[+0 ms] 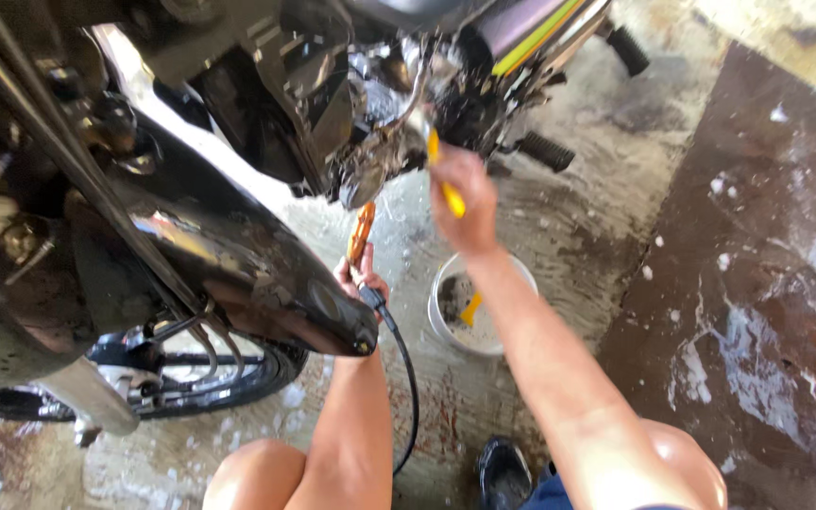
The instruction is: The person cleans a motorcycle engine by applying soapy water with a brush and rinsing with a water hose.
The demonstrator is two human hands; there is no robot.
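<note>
I crouch beside a black motorcycle [238, 255] on a wet floor. My right hand [463, 203] grips a brush with a yellow handle [448, 194], its head pressed against the dirty engine [380, 151]. My left hand [359, 274] holds an orange spray nozzle [361, 231] pointing up toward the engine, with a black hose [406, 378] trailing down from it. The front fender partly hides my left hand.
A white bucket [446, 326] with soapy water and a yellow-handled tool stands on the concrete under my right arm. The front wheel [238, 373] is at lower left, footpegs [545, 149] behind the engine. A dark wet slab [757, 283] with foam lies to the right.
</note>
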